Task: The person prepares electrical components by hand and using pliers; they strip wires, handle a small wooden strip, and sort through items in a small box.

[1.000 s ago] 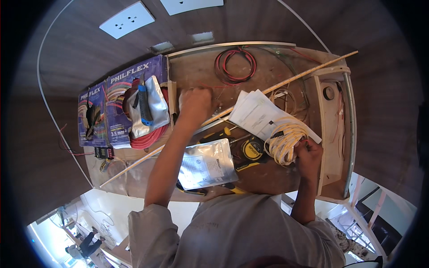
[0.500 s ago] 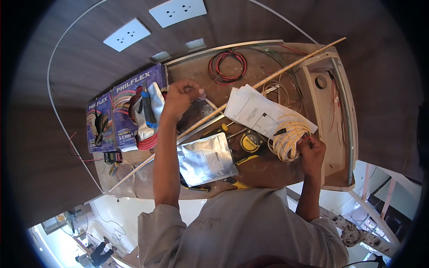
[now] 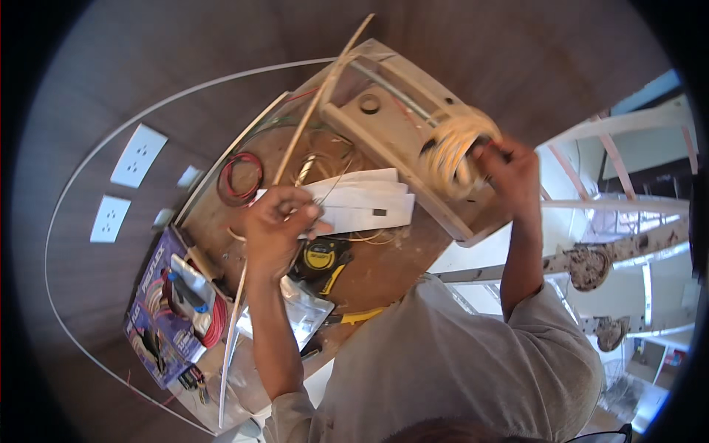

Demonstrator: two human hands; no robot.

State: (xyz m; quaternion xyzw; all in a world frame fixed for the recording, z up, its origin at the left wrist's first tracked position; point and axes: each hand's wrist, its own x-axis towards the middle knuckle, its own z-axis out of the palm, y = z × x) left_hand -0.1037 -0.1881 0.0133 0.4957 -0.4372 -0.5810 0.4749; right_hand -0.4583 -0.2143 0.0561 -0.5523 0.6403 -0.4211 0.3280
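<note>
My right hand (image 3: 509, 173) grips a coil of cream-yellow wire (image 3: 452, 159), held up over the wooden compartment at the board's right end. The coil is somewhat blurred. My left hand (image 3: 279, 225) is closed in a pinch over the middle of the board, and a thin dark wire (image 3: 336, 183) runs up from its fingertips. White paper sheets (image 3: 369, 214) lie just right of that hand. Below it sit a yellow-and-black tape measure (image 3: 319, 255) and a silver pouch (image 3: 303, 314), the pouch partly hidden by my forearm.
A long thin wooden strip (image 3: 303, 122) crosses the board (image 3: 413, 255). Red-black wire coil (image 3: 241, 179), purple wire boxes (image 3: 151, 332) and a blue-handled tool (image 3: 188, 294) lie leftward. Yellow-handled pliers (image 3: 358, 317) rest at the near edge. Wall sockets (image 3: 139, 155) are at left.
The head view has turned, so the board appears rotated. My right hand has lifted the wire coil off the papers and over the wooden compartment. My left hand has come nearer the papers, still pinching.
</note>
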